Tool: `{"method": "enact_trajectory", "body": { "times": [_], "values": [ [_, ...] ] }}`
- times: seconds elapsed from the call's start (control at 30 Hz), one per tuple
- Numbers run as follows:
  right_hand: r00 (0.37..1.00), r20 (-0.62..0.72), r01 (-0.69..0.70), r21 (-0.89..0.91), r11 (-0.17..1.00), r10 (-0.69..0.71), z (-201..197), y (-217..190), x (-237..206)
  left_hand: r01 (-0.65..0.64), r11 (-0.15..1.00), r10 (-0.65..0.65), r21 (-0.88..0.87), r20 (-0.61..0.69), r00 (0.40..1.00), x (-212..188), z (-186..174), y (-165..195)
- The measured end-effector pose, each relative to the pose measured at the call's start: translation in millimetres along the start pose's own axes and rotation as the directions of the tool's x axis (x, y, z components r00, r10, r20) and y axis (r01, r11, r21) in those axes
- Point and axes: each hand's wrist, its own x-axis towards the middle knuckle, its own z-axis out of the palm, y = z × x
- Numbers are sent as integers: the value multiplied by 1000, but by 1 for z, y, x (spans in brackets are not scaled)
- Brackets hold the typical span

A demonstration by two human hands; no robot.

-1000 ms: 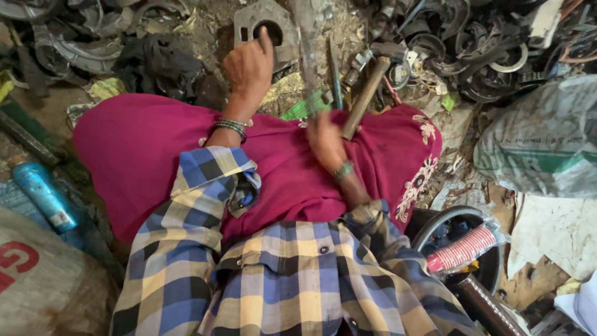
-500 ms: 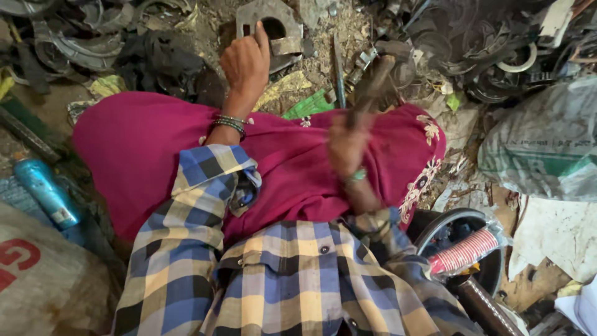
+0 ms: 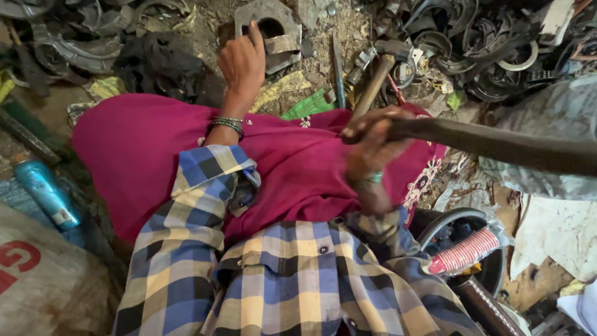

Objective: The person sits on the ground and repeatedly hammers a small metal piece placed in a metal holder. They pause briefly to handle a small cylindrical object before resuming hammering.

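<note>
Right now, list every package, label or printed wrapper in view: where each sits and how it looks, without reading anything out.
Blue spray can: lying tilted at far left, cylinder with a pale label band near its lower end.
Sack: bottom left corner, bulging, tan with large red print.
Green wrapper: on the ground beyond the pink cloth, flat, crumpled.
Stack of paper cups: lower right, lying sideways, red and white stripes.
Grey woven sack: right edge, partly hidden.

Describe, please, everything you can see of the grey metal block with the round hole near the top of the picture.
The metal block is a thick, dull grey, rusty-looking piece with angular corners and a large round hole through it. It lies flat on the littered dirt ground among scrap metal. The left hand rests against its left side, one finger reaching up to the hole's edge. A smaller metal piece seems to lie across its middle.
</note>
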Motion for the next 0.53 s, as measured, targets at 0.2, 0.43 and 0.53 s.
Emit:
{"method": "enact_trajectory", "body": {
  "times": [0.2, 0.43, 0.53],
  "values": [
    [783, 390, 114, -855, 505, 484, 17, 54, -47, 158, 987, -155, -34, 61, 986, 9, -5, -7],
    [972, 200, -83, -189, 979, 121, 8, -41, 12, 9, 1000, -10, 27, 22, 1000, 3, 0, 1],
    [991, 112, 71, 42, 997, -75, 18, -49, 28, -5, 1000, 5, 29, -4, 1000, 0, -2, 0]
  ]
}}
